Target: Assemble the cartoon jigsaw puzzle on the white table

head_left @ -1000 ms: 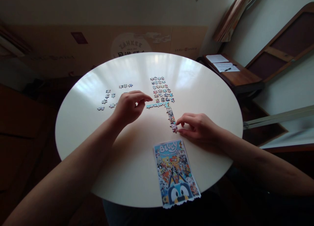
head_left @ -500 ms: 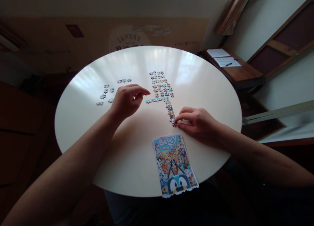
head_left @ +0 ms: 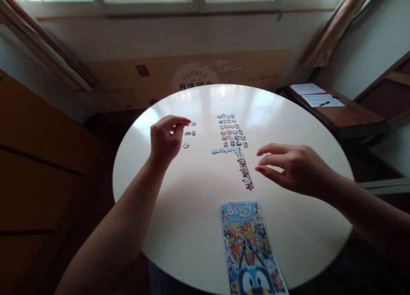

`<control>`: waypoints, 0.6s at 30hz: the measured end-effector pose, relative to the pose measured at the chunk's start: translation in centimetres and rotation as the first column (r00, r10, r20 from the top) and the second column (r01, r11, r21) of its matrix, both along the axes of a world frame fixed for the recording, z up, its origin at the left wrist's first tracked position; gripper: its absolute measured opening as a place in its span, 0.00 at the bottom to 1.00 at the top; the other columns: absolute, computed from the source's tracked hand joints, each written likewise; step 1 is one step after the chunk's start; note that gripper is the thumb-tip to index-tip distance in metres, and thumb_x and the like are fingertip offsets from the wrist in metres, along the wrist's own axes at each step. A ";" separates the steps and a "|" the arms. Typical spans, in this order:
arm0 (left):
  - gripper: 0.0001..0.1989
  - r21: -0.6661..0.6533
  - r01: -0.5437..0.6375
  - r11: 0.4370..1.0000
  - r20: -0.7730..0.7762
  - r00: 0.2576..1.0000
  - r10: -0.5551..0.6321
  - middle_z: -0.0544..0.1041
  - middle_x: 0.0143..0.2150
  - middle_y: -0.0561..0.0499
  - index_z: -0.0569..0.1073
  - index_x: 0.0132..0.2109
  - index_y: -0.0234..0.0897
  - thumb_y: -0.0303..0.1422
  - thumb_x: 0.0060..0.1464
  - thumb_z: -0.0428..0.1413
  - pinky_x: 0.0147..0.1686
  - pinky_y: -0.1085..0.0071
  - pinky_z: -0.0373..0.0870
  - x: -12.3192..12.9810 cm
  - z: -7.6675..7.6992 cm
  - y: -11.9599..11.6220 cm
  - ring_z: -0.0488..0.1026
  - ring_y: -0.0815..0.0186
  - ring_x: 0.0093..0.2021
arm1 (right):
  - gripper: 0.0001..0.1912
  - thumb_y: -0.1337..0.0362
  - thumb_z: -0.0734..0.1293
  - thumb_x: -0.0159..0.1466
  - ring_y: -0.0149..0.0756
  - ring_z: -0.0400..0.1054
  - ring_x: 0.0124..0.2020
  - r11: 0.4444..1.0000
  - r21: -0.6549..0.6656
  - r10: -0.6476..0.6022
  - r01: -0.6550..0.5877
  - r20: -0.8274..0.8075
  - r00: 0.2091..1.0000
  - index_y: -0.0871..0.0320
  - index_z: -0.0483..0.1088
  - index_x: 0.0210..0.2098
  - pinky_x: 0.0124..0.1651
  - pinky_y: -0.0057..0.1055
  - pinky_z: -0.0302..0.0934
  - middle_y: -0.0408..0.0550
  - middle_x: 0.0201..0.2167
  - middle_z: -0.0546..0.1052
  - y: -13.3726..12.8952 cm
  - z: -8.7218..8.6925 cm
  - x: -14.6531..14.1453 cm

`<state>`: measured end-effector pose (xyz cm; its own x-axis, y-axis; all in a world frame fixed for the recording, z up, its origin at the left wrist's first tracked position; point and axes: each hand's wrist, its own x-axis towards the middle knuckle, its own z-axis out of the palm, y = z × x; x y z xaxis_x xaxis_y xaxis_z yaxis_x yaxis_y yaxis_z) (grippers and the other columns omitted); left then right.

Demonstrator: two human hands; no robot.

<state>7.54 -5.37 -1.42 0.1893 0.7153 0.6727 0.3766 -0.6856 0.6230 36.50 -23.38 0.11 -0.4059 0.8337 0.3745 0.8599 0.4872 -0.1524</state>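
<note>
My left hand (head_left: 166, 139) hovers over the left part of the table, fingers bent and the thumb slightly apart from them. Nothing shows between its fingertips. Beside them lie a few loose puzzle pieces (head_left: 190, 133); the hand hides others. My right hand (head_left: 288, 166) is raised with its fingers apart, holding nothing. Left of it runs a joined strip of puzzle pieces (head_left: 245, 172), meeting a light blue top strip (head_left: 225, 150) in a corner. Above that corner, several loose pieces (head_left: 231, 127) lie in rows.
A Bluey picture sheet (head_left: 250, 243) lies near the front edge of the round white table (head_left: 188, 243). A wooden side table (head_left: 361, 111) with papers (head_left: 320, 100) and a pen stands at the right. Windows and curtains are behind.
My right hand has let go of the lower end of the strip and moved away to the right. My left hand has shifted over the loose pieces at the left. The view has tilted up and turned left.
</note>
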 end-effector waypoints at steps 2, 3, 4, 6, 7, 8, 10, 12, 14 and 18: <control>0.12 -0.007 -0.102 0.995 0.103 0.989 0.102 0.81 0.32 0.51 0.81 0.35 0.37 0.23 0.51 0.53 0.36 0.70 0.73 -1.3 0.3 1.0 0.77 0.66 0.34 | 0.17 0.57 0.65 0.69 0.38 0.78 0.37 0.996 0.092 0.023 -0.014 -0.100 0.995 0.56 0.77 0.28 0.36 0.31 0.65 0.49 0.41 0.82 1.0 1.8 0.0; 0.13 -0.006 -0.147 0.989 0.153 0.977 0.146 0.80 0.31 0.51 0.81 0.33 0.37 0.23 0.50 0.52 0.36 0.70 0.72 -1.9 0.3 1.5 0.76 0.66 0.34 | 0.18 0.58 0.64 0.70 0.37 0.78 0.37 0.992 0.125 0.032 -0.011 -0.163 0.986 0.57 0.77 0.27 0.37 0.31 0.66 0.49 0.39 0.82 1.5 2.5 -0.1; 0.12 -0.005 -0.189 0.982 0.201 0.962 0.186 0.80 0.30 0.52 0.81 0.32 0.37 0.23 0.49 0.52 0.36 0.71 0.72 -2.5 0.4 2.0 0.76 0.66 0.34 | 0.19 0.59 0.64 0.70 0.36 0.77 0.35 0.989 0.146 0.044 -0.011 -0.223 0.974 0.57 0.76 0.25 0.37 0.31 0.66 0.48 0.35 0.82 2.1 2.9 -0.3; 0.12 -0.014 -0.265 0.964 0.270 0.927 0.258 0.79 0.28 0.52 0.80 0.29 0.37 0.23 0.48 0.52 0.35 0.71 0.70 -3.6 0.5 2.8 0.75 0.67 0.32 | 0.21 0.61 0.62 0.71 0.32 0.75 0.28 0.988 0.154 0.070 -0.023 -0.307 0.949 0.58 0.73 0.23 0.33 0.29 0.64 0.47 0.29 0.80 3.1 3.0 -1.0; 0.12 -0.026 -0.299 0.954 0.292 0.910 0.293 0.78 0.27 0.53 0.80 0.29 0.37 0.23 0.47 0.51 0.33 0.72 0.68 -4.0 0.5 3.0 0.74 0.67 0.31 | 0.21 0.62 0.62 0.71 0.31 0.72 0.26 0.988 0.148 0.089 -0.042 -0.327 0.941 0.58 0.72 0.22 0.31 0.29 0.63 0.47 0.26 0.78 3.5 2.6 -1.4; 0.12 -0.041 -0.329 0.944 0.304 0.895 0.325 0.77 0.27 0.53 0.80 0.28 0.37 0.23 0.46 0.51 0.32 0.72 0.67 -4.4 0.5 3.2 0.73 0.67 0.30 | 0.22 0.63 0.62 0.71 0.30 0.70 0.24 0.989 0.133 0.111 -0.070 -0.336 0.935 0.58 0.71 0.21 0.29 0.29 0.61 0.46 0.25 0.77 3.8 2.0 -1.7; 0.12 -0.067 -0.363 0.929 0.319 0.875 0.365 0.77 0.26 0.54 0.79 0.29 0.38 0.23 0.46 0.51 0.30 0.72 0.65 -4.8 0.5 3.4 0.71 0.68 0.29 | 0.21 0.65 0.62 0.70 0.29 0.68 0.22 0.987 0.090 0.159 -0.136 -0.344 0.925 0.59 0.68 0.20 0.27 0.29 0.58 0.46 0.23 0.75 4.3 0.5 -2.2; 0.12 -0.085 -0.369 0.926 0.346 0.860 0.375 0.77 0.26 0.54 0.80 0.29 0.38 0.23 0.45 0.51 0.31 0.72 0.65 -5.2 0.5 3.5 0.71 0.68 0.29 | 0.21 0.67 0.61 0.70 0.28 0.64 0.20 0.979 0.013 0.194 -0.204 -0.376 0.906 0.59 0.66 0.19 0.25 0.28 0.56 0.45 0.21 0.72 4.5 -1.1 -2.4; 0.12 -0.110 -0.365 0.924 0.383 0.843 0.378 0.77 0.27 0.54 0.79 0.29 0.38 0.23 0.46 0.52 0.33 0.72 0.66 -5.5 0.4 3.7 0.72 0.67 0.31 | 0.22 0.68 0.59 0.70 0.26 0.61 0.19 0.968 -0.065 0.191 -0.242 -0.432 0.881 0.59 0.63 0.19 0.23 0.27 0.54 0.43 0.20 0.68 4.5 -2.3 -2.2; 0.10 -0.177 -0.357 0.917 0.425 0.813 0.398 0.79 0.30 0.53 0.79 0.30 0.38 0.24 0.47 0.53 0.36 0.71 0.67 -6.0 0.1 4.2 0.72 0.67 0.34 | 0.23 0.70 0.57 0.71 0.26 0.60 0.18 0.947 -0.113 0.193 -0.300 -0.547 0.815 0.58 0.57 0.18 0.22 0.26 0.53 0.42 0.18 0.64 4.1 -2.6 -2.1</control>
